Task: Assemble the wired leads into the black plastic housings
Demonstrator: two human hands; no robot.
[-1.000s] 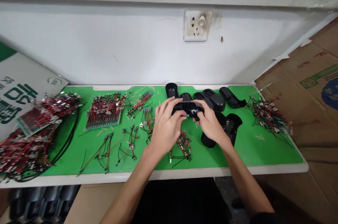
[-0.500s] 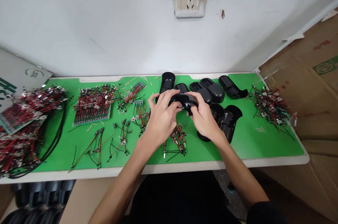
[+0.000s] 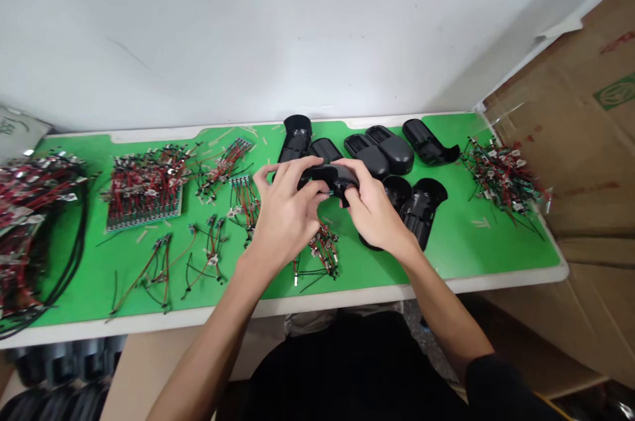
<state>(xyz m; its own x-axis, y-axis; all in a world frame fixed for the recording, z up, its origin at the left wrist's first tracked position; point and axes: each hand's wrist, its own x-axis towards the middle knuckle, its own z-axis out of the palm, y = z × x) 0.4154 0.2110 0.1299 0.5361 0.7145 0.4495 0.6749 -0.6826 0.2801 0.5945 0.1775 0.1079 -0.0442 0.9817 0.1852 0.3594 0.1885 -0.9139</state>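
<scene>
Bright, even, diffuse light fills the scene, leaving only soft, faint shadows on the green work mat [image 3: 461,249]. Above the mat, the white wall [image 3: 198,44] looks pale and flat. Small glints show on the black plastic shells [image 3: 394,149] on it. Beyond the mat's left end, the red wire bundles [image 3: 30,209] soften slightly, while wide-angle distortion stretches the cardboard sheets [image 3: 570,143] beyond its right end.

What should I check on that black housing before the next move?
1. Grip: left hand and right hand both on the black plastic housing: ok.
2. Seating of the wiring inside the housing: cannot tell, fingers hide it.
3. Loose wire leads below the hands, apart from the housing: ok, lying on the green mat.
4. Spare black shells beside the right hand, on the mat and not held: ok.
</scene>
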